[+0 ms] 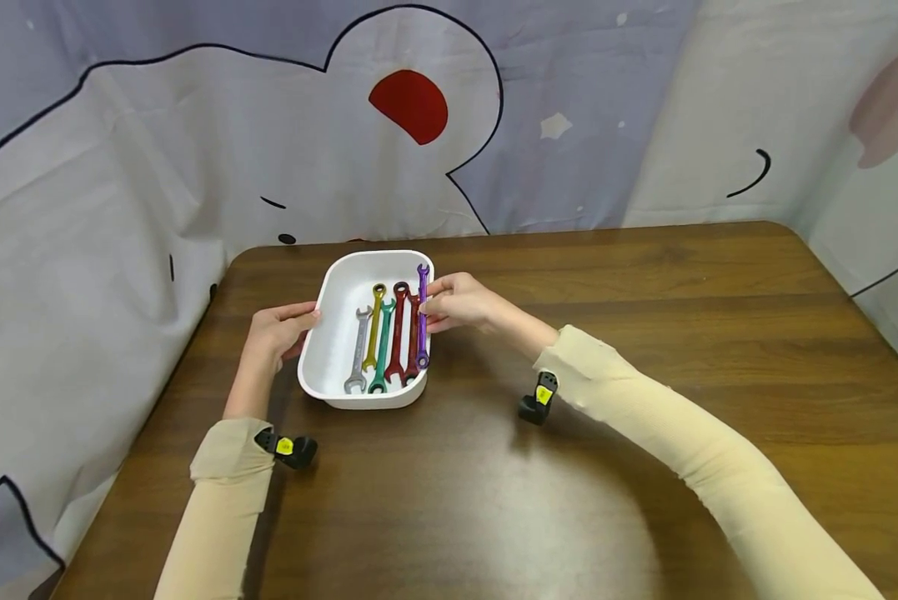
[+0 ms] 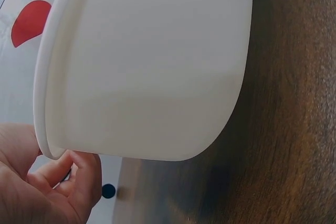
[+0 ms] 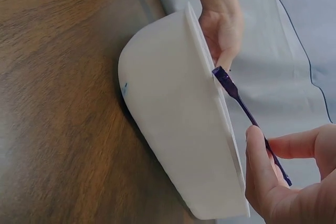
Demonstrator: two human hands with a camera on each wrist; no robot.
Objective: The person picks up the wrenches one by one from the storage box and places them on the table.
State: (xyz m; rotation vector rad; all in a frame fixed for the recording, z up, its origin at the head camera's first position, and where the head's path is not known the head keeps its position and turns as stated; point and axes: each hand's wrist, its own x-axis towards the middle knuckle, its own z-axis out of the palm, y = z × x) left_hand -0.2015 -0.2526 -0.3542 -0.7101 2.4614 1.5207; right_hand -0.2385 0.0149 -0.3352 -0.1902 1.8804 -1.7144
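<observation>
A white rectangular tub (image 1: 321,350) stands on the wooden table with several combination wrenches lying lengthwise in it. They include a silver wrench (image 1: 360,350), a yellow wrench (image 1: 373,329), a green wrench (image 1: 383,346) and dark red ones, among them a red wrench (image 1: 398,333). Between thumb and fingers, my right hand (image 1: 459,302) pinches a purple wrench (image 1: 422,333) over the tub's right rim. In the right wrist view the purple wrench (image 3: 247,108) slants, one end right at the rim. My left hand (image 1: 274,332) grips the tub's left rim, thumb on top and fingers curled below.
The brown table (image 1: 569,517) stretches to the right and toward me. Behind it hangs a patterned curtain (image 1: 268,150), close to the table's back edge. A small black camera (image 1: 287,447) is strapped to each sleeve.
</observation>
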